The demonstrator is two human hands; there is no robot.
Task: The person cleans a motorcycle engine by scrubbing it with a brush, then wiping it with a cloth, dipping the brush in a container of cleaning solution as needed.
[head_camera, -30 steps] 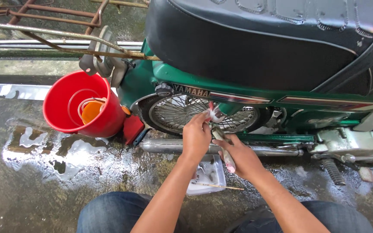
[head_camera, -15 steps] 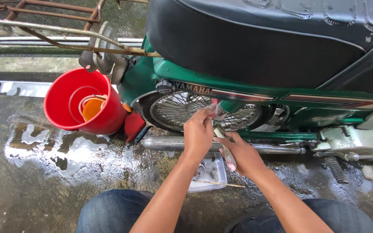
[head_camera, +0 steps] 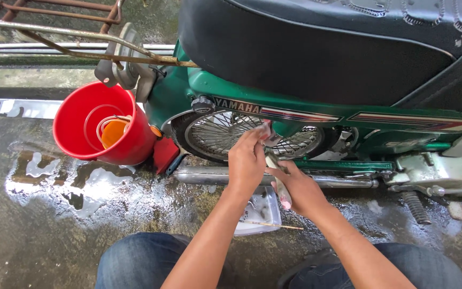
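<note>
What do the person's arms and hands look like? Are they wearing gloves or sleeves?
No gloves and no sleeves. The left hand and right hand are bare, and both forearms are bare up to the picture's edge. No watch, ring or bracelet shows. Blue jeans cover the knees below.

Bucket (head_camera: 100, 131) left of wheel (head_camera: 247, 140); tray (head_camera: 260, 214) below exhaust pipe (head_camera: 209, 175).

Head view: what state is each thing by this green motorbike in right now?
Left hand: fingers pinched at the spoked wheel.
Right hand: closed around a brush handle.
Red bucket: upright, orange cup inside.
White tray: flat on wet ground.
</note>
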